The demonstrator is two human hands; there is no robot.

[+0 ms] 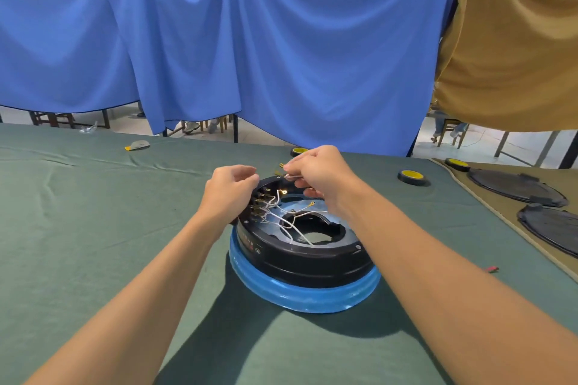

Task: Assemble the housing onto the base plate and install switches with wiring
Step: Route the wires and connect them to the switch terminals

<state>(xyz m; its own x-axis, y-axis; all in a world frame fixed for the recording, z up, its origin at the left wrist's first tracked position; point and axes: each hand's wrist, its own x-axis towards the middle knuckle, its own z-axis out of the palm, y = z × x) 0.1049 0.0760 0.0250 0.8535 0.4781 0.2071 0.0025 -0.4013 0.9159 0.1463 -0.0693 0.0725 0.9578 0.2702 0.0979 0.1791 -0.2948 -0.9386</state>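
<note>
**Q:** Location of the housing?
**A:** The black housing [300, 256] sits on the blue base plate [300, 294], centred on the green surface [93, 228], with white wires [281, 219] looped inside.

**Q:** Grip status?
**A:** The right grip [319, 173] pinches a wire end carrying brass terminals [277, 172] above the far rim. The left grip [231, 192] is curled at the switch terminals [258, 201]; what it holds cannot be determined.
</note>
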